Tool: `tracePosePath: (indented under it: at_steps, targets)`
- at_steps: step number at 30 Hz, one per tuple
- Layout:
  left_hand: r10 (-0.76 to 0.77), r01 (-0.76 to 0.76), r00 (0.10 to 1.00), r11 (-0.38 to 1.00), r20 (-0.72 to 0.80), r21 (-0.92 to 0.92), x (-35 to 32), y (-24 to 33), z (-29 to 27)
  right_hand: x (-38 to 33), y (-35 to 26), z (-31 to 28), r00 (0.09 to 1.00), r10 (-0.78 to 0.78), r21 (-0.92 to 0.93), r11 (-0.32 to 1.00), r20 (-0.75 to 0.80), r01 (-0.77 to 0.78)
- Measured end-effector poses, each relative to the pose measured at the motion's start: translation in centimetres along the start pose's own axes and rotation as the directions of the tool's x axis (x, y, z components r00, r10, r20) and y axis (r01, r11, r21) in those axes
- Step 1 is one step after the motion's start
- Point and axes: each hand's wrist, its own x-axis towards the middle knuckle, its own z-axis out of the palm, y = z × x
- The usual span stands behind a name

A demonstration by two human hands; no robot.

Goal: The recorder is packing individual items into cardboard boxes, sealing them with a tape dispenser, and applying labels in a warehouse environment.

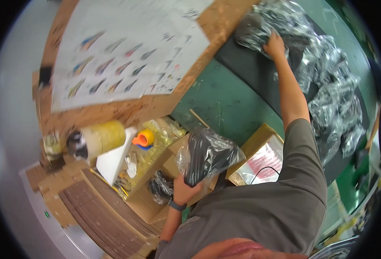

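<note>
My left hand (184, 186), with a dark band on its wrist, grips the lower end of a black item sealed in a clear plastic bag (208, 155) and holds it above open cardboard boxes. My right arm is stretched far out. My right hand (276, 45) rests on another bagged black item (253, 26) at the top of a long pile of similar shiny bags (333, 99). That pile lies on a black mat (246, 67) over a green surface (218, 101). Whether the right fingers have closed around the bag is hidden.
A wooden board (156, 108) with printed sheets (125, 52) fills the upper left. Below it are a yellow tape roll (97, 139), an orange dispenser (143, 139), open cardboard boxes (259, 138), one holding a bagged black item (161, 186), and stacked flat cardboard (99, 211).
</note>
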Motion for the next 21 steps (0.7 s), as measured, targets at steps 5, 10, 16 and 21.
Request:
tracePosePath:
  at_steps: [5, 10, 16, 21]
  targets:
    - [-0.007, 0.159, 0.976, 0.711, 0.219, -0.685, -8.6, -9.1, -0.6, -10.1, -2.4, 7.4, 0.998, 0.053, -0.007, 0.999, 0.024, -0.053]
    - [0.021, 0.151, 0.969, 0.733, 0.244, -0.663, -11.1, -18.0, -3.1, -15.0, -4.6, 9.3, 0.748, 0.181, 0.703, 0.259, 0.639, -0.663]
    - [-0.081, 0.319, 0.912, 0.756, 0.402, -0.572, -10.9, -33.1, -6.0, -30.1, -15.7, -4.9, 0.633, -0.274, 0.640, -0.075, 0.724, -0.765]
    - [-0.213, 0.358, 0.933, 0.478, 0.289, -0.802, -3.0, -50.7, 3.8, -49.8, -25.0, -18.1, 0.889, -0.334, 0.934, 0.275, 0.314, -0.227]
